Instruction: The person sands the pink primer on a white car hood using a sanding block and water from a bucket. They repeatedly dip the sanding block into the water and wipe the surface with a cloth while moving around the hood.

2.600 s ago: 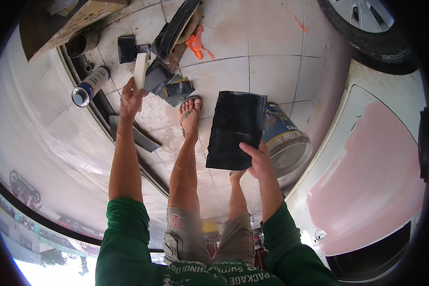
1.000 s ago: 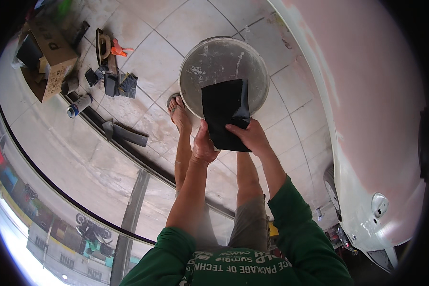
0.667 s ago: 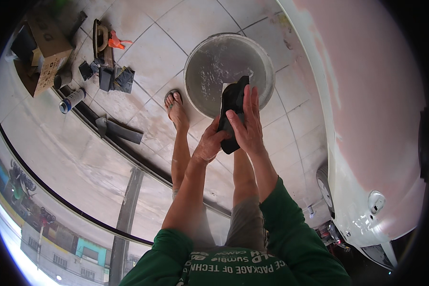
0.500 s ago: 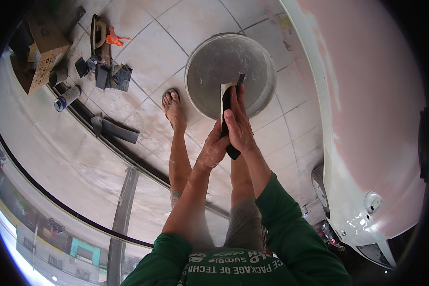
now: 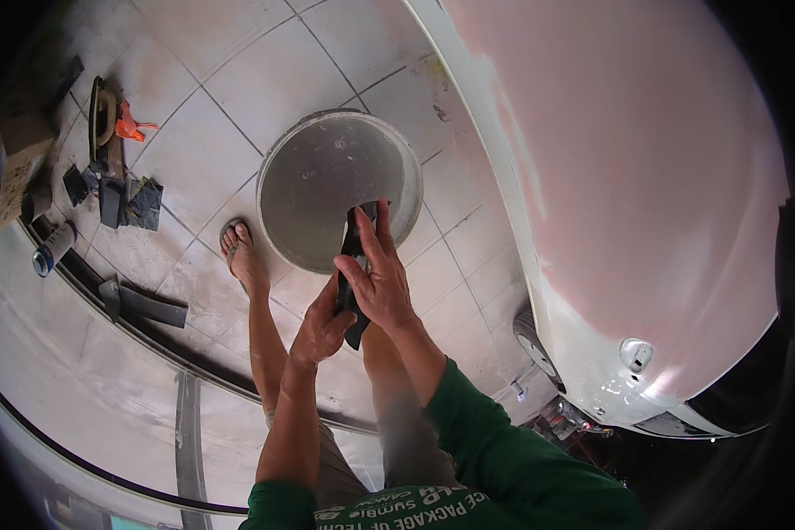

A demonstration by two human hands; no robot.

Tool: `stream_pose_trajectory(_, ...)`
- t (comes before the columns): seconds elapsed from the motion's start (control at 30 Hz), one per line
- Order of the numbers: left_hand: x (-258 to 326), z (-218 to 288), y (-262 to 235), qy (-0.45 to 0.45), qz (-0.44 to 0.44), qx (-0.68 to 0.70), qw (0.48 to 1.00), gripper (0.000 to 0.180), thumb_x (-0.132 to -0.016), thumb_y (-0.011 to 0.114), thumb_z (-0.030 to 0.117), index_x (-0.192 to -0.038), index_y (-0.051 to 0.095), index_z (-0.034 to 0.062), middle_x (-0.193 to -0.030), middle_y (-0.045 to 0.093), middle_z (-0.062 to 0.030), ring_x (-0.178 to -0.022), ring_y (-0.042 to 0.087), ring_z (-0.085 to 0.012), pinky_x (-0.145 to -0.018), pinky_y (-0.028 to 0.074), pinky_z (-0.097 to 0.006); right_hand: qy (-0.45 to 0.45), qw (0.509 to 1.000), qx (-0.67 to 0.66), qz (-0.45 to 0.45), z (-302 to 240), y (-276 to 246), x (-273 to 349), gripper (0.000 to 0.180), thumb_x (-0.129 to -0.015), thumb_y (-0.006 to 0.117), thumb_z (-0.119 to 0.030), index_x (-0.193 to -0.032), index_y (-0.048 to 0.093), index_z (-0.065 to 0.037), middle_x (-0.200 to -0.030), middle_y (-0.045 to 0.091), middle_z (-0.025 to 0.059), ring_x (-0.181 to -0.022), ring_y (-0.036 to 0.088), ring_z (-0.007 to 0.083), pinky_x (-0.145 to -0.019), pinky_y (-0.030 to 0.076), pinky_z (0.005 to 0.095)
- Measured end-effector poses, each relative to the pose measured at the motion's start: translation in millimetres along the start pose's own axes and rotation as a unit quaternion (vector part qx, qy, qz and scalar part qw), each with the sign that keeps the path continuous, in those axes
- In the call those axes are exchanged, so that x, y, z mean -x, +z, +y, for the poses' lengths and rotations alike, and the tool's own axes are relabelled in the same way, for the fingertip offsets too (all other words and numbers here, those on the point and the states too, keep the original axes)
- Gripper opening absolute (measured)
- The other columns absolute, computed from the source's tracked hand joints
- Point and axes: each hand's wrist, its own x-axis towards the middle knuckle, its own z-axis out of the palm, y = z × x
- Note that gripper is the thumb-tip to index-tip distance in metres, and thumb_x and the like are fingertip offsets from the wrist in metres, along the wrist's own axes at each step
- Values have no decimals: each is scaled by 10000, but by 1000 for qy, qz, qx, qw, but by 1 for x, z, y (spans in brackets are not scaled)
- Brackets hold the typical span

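Both hands hold a folded black strip (image 5: 359,330), which looks like sandpaper, over the near rim of a large grey bucket (image 5: 413,181). My left hand (image 5: 321,330) grips its lower left side, thumb across the strip. My right hand (image 5: 380,287) presses along it from the right, fingers stretched toward the bucket and thumb laid on the strip. The strip's far end sits over the cloudy liquid in the bucket; fingers partly hide its middle.
A car body (image 5: 627,168) with pinkish and white patches curves along the right. To the left on the tiled floor lie a wooden-handled tool (image 5: 106,115), an orange scrap (image 5: 131,124), black sheets (image 5: 144,205), a can (image 5: 55,249), a cardboard box (image 5: 18,163) and a grey strip (image 5: 150,307).
The view has shifted, so the floor and bucket sit lower and further left, and more of the car shows. The strip's pale face has turned out of sight; both hands still hold it.
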Motion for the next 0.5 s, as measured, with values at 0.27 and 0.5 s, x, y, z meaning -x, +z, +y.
stream_pose_trajectory(0.27,-6,-27,14,50,43,85,994,695,-932,598,-12,-1606,432,22,-1390,665,-105,-1277,631,-231,-1130,470,-375,0,997,-77,25,-19,0,-13,868,-1003,756,-215,-1714,269,-107,-1781,154,258,-1661,141,394,-1272,324,481)
stream_pose_trajectory(0.5,-27,7,34,7,153,461,874,568,-1112,588,430,-1499,527,19,-1428,640,-119,-1316,612,-244,-1139,485,-395,-63,979,190,-46,9,10,49,781,-1075,568,-495,-1687,333,-71,-1753,142,329,-1558,292,567,-1218,388,557)
